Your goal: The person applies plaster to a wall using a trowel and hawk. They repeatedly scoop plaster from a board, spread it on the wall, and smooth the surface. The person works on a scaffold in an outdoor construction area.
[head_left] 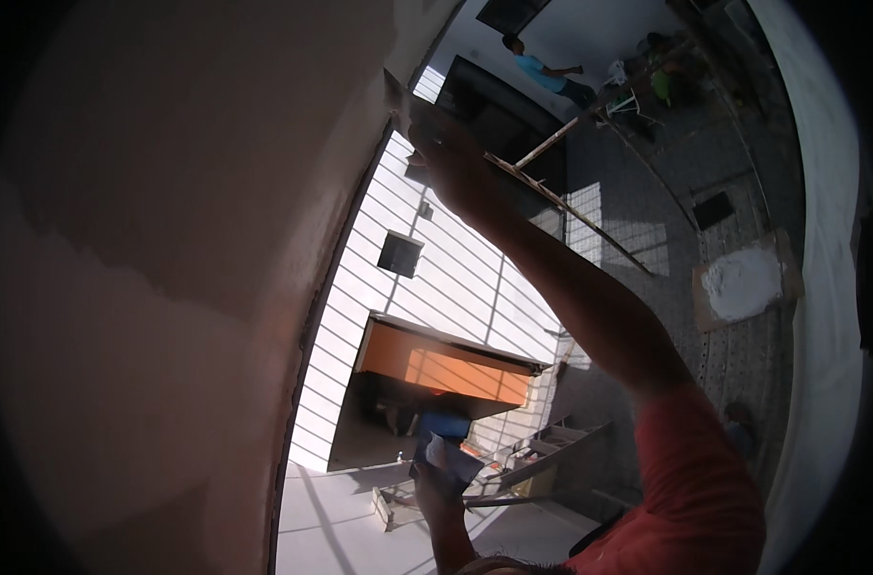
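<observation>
Where the right hand (438, 142) reaches the edge of the coated surface (168, 172), its fingers appear closed around a dark blade (394, 91), whose flat end meets that edge; the handle is lost in shadow. Lower down, the left hand (440, 491) is closed on the near side of a flat dark board (466, 467), with a pale smear, probably filling paste, showing by the thumb. Whether the blade carries any paste cannot be told.

The surface, filling the left side of the view, shows the stage of the work. A darker area with a ragged border spreads over its upper part, and another dark patch lies near the bottom — judged to be damp, newly spread coating. Between them runs a paler stretch, either dry or uncoated. By this reading the coating is partly done, with the edge beside the blade in hand and the patch borders left to even out.

Beyond the hands stand a bright wall (455, 273) crossed by dark lines, with a square opening (400, 254), and an orange panel (443, 369). A ladder (561, 443) leans behind the left hand; long poles (599, 233) slant near the right forearm — the likeliest obstructions should the person step back. Farther off, a tray (792, 257) bears white material, and a co-worker in blue (540, 71) stands near the top.
</observation>
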Tool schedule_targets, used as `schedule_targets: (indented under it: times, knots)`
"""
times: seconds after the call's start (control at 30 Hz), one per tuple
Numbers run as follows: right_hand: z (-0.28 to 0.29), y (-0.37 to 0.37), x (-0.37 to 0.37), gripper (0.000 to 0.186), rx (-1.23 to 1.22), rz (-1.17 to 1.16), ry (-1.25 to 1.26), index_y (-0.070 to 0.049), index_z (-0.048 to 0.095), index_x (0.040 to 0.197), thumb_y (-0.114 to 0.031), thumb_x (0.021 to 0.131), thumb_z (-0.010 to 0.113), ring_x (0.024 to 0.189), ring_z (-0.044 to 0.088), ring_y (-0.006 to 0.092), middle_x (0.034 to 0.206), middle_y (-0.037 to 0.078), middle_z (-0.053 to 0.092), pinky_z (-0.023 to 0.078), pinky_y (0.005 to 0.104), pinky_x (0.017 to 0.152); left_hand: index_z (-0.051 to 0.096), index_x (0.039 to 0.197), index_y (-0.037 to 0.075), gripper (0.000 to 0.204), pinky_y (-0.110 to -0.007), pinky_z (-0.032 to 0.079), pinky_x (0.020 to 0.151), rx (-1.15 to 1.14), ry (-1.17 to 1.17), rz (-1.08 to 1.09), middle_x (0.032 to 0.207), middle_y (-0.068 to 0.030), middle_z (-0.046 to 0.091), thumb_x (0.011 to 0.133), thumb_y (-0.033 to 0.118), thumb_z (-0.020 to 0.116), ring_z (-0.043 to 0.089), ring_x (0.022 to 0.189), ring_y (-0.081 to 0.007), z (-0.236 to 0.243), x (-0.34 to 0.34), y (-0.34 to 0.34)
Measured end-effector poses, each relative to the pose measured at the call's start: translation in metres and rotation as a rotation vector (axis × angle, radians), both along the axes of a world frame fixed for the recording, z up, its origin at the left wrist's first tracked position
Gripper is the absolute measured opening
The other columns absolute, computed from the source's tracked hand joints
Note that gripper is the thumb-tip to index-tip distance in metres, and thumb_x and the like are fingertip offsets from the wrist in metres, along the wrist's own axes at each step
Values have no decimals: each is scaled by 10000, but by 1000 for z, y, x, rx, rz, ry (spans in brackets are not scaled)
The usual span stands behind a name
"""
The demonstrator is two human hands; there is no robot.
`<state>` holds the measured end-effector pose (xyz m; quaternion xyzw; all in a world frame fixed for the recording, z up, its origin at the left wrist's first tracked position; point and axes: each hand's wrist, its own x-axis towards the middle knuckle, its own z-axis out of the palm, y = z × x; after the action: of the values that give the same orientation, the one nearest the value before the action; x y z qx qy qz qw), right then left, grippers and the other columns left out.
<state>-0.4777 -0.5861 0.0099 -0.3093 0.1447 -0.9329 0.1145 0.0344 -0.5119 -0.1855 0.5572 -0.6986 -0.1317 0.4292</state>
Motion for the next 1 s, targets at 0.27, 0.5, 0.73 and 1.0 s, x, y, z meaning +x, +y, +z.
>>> schedule_targets:
  times: [0.27, 0.5, 0.73, 1.0]
  knots:
    - [33, -3, 41, 497, -84, -72, 24, -71, 419, 1500, -114, 1011, 488, 1368, 492, 328, 1450, 181, 505, 398, 421, 1134, 429, 1463, 3, 530, -430, 539, 923, 252, 446, -107, 1236, -212, 641, 1050, 324, 513, 661, 1096, -317, 0, 19, 34]
    - [50, 67, 161, 587, -29, -58, 32, -71, 389, 1514, -77, 954, 566, 1214, 505, 347, 1341, 180, 514, 411, 480, 1060, 384, 1511, 62, 541, -521, 450, 1073, 384, 909, -240, 1430, -164, 489, 1091, 402, 393, 526, 1257, -307, 22, 21, 48]
    - [48, 190, 299, 689, -24, -19, 14, -46, 324, 1558, -23, 932, 610, 1280, 462, 364, 1489, 197, 414, 383, 463, 1088, 483, 1429, 39, 542, -445, 442, 1080, 24, 209, -249, 1358, -178, 568, 970, 287, 630, 553, 1270, -306, -7, 83, 69]
    - [-58, 197, 300, 736, -308, -8, 804, -108, 337, 1561, -145, 913, 685, 1383, 420, 340, 1518, 165, 399, 335, 512, 1132, 563, 1337, 33, 540, -370, 494, 883, 104, 163, -132, 1194, -140, 645, 865, 211, 757, 632, 1023, -272, 2, 78, 60]
